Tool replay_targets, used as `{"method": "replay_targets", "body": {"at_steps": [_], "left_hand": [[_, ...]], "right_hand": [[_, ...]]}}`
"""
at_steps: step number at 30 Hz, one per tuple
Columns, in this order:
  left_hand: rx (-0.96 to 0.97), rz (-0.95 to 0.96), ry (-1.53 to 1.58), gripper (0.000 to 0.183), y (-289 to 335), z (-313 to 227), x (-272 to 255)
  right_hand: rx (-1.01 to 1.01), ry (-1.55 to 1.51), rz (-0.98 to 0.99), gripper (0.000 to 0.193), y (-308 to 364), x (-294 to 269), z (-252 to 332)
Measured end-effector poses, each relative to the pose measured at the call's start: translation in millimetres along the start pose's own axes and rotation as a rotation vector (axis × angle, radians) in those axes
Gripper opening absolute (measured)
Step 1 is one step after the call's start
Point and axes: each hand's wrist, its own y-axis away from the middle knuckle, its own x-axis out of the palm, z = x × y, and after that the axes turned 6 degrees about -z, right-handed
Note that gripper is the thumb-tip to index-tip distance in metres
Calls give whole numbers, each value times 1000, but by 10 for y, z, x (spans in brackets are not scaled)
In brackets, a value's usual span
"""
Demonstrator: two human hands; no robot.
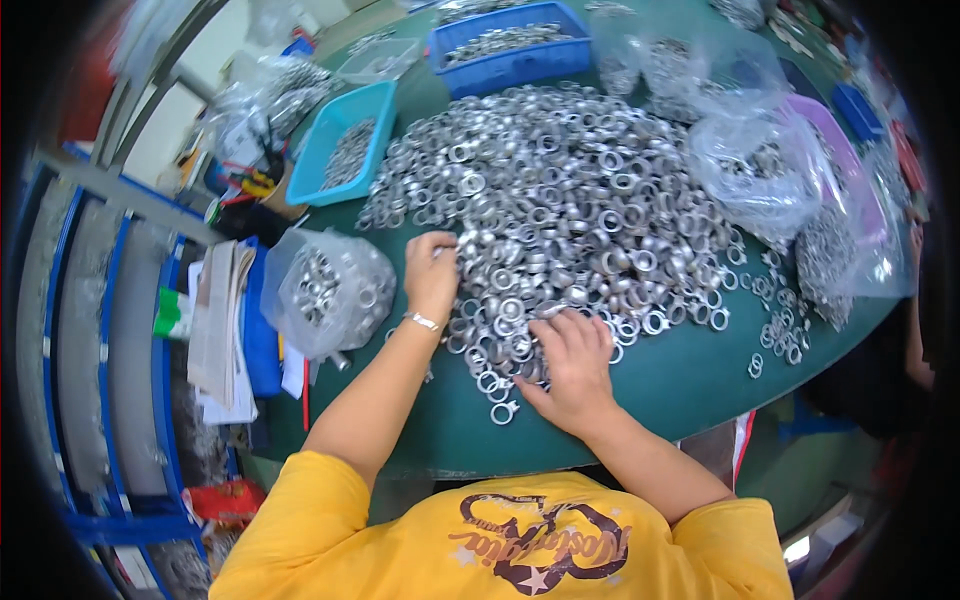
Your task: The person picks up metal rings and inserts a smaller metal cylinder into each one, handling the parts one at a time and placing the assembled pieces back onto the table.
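Note:
A wide heap of silver metal rings (560, 180) covers the middle of the green table (460, 430). At the heap's left edge is my left hand (432, 278), its fingers curled in against the rings; what they hold, if anything, is hidden. My right hand (578, 372) lies on the near edge of the heap with fingers stretched out and thumb apart, touching rings beneath it. A few loose rings (504, 411) lie on the tabletop just left of that thumb. Left of my left forearm stands a clear plastic bag (335, 285) with more rings inside.
Behind the heap are a turquoise tray (385, 130) and a blue basket (575, 58) of small metal parts. Plastic bags (765, 190) and a purple basket (868, 205) stand at the right. Papers (222, 330) and blue-edged shelving (110, 350) are on the left.

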Motion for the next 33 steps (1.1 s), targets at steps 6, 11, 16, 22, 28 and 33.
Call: {"method": "replay_targets", "body": {"at_steps": [6,11,16,22,28,33], "left_hand": [[-284,32,576,11,256,-95,-71],[-141,78,489,14,448,-238,-192],[135,121,274,11,704,-593,-206],[737,178,-166,28,911,-887,-51],[943,589,-125,40,537,-970,61],[1017,703,-175,43,217,-920,201]], "right_hand": [[4,-19,0,64,14,13,-19],[-3,-12,-3,65,30,34,-13],[-3,-19,-22,65,29,17,-10],[-5,-51,-53,75,81,102,-64],[51,47,69,71,81,105,16],[8,23,47,83,115,245,-25]]}}
